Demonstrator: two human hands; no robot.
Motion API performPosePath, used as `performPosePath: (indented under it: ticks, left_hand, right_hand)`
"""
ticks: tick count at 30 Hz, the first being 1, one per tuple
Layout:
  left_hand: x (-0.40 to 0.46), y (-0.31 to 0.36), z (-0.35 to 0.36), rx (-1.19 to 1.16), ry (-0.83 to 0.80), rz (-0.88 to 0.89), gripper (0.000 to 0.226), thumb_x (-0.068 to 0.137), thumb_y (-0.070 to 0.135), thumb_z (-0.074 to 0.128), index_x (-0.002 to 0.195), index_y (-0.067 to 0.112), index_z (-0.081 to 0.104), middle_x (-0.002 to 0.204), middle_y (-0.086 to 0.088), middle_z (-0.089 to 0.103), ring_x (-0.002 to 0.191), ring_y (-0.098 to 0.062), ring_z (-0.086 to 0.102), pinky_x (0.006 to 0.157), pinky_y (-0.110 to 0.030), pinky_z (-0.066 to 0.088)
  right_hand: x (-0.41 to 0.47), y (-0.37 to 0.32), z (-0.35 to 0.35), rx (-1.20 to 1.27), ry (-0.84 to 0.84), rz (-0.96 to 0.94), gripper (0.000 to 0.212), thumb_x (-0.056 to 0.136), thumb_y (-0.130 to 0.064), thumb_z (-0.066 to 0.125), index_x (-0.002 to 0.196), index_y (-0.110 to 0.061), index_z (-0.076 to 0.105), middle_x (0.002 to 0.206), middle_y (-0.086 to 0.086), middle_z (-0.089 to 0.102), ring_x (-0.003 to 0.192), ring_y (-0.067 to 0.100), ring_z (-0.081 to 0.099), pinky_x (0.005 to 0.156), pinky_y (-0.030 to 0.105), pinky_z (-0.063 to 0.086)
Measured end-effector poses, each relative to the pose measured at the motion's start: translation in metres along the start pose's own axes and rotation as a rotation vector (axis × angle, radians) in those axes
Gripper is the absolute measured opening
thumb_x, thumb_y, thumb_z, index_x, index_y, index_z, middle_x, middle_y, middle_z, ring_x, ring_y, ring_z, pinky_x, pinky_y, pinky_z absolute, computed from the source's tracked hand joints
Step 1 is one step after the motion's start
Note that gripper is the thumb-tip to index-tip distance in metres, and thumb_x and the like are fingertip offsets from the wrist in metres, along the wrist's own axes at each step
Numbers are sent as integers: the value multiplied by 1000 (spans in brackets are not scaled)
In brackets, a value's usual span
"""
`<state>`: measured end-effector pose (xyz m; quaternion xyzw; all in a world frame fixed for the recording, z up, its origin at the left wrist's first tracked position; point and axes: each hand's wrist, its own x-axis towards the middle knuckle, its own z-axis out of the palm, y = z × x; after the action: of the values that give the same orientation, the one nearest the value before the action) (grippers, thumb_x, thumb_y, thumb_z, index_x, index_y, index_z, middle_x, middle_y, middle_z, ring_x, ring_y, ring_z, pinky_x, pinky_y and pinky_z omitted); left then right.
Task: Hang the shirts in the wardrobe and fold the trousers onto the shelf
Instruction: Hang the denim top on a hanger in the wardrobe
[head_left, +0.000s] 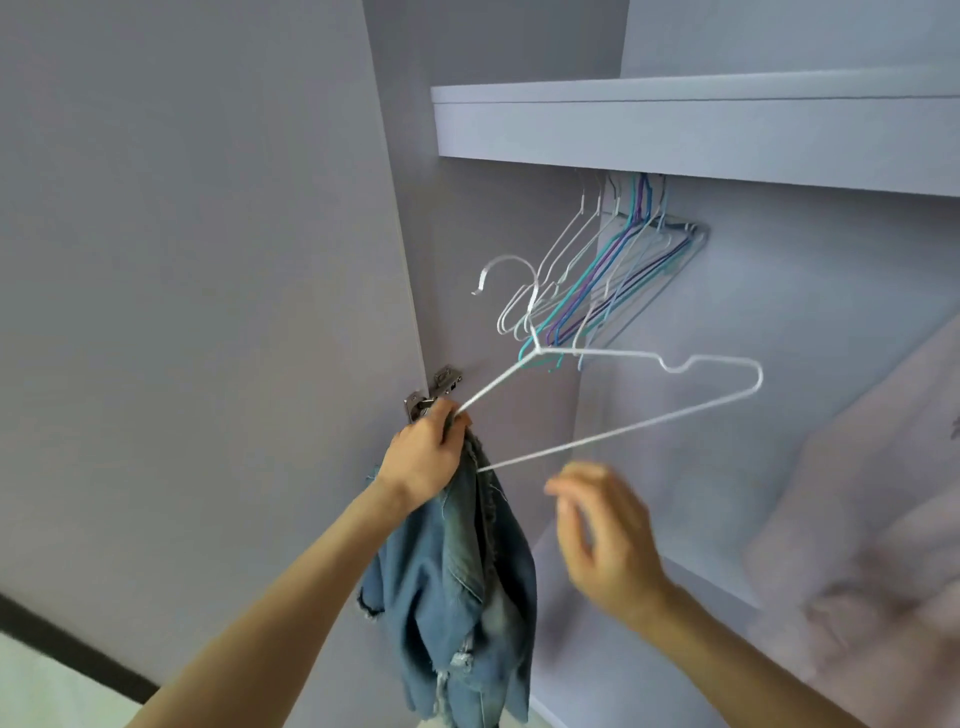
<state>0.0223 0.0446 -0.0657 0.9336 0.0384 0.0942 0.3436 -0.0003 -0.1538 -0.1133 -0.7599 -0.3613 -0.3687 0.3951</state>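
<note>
Head view shows the left hand (428, 452) gripping one end of a white wire hanger (623, 395) together with a frayed denim garment (457, 592), which hangs below the fist; its lower edge is cut off by the frame. The right hand (602, 540) is motion-blurred, fingers loosely spread, holding nothing, just below the hanger's bottom bar. Empty hangers (608, 275) crowd beneath the wardrobe shelf (675, 140), their hooks hidden.

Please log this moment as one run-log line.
left hand: grips white wire hanger and blue denim garment | right hand: open, blurred, below hanger
</note>
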Motion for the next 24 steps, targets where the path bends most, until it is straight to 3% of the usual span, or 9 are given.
performPosePath:
  ticks: [1,3,5,7,10,14,19,24]
  left_hand:
    - [2,2,-2,-92,19,-25,9,97,19,42,94,16,51,68,-5,55,76,-37,52,64,-33,35]
    - [6,7,-6,-252,65,-58,10,92,15,46,88,20,55,62,3,48,64,-21,47,60,-28,37]
    - [9,13,-9,-341,84,-51,9,90,15,51,85,18,57,63,5,47,59,-10,43,59,-21,36]
    - [9,21,-11,-424,85,-18,10,90,15,54,80,17,56,63,6,47,58,-6,41,60,-18,36]
    - [11,31,-13,-512,99,27,13,89,10,56,77,16,53,69,3,54,66,-9,48,67,-21,41]
    - [12,30,-21,-541,101,63,15,89,8,57,77,15,50,77,-9,56,70,-13,48,69,-24,40]
    - [10,10,-32,-282,40,152,17,89,23,62,77,24,50,62,9,52,56,-3,44,57,-13,35]
    - [10,3,-19,124,-76,244,22,86,40,62,92,19,62,74,-3,63,76,-25,60,67,-30,43]
  right_hand:
    - [-13,-2,4,31,-146,26,15,92,-12,45,96,-9,60,83,5,63,73,13,55,69,21,44]
    - [-28,0,15,65,-369,279,14,91,-11,51,97,-9,64,80,1,66,65,5,53,62,20,42]
    - [-22,6,29,137,-398,586,17,92,-11,54,105,-7,62,93,4,66,76,8,56,71,23,45]
    - [-1,10,44,228,-374,729,29,89,-19,58,115,-7,55,105,7,61,90,15,58,82,29,47]
    - [23,9,67,161,-445,749,38,82,-34,60,116,-18,52,111,1,55,98,19,56,83,33,46]
    - [28,29,63,-205,-375,757,19,83,-18,54,101,-11,55,107,7,56,98,29,55,74,32,41]
    - [23,75,15,-260,-405,715,25,80,-6,56,104,-7,59,111,13,56,107,29,52,81,32,39]
    - [27,101,-34,-421,-479,622,21,83,-16,59,104,-14,59,111,7,58,106,26,54,80,33,42]
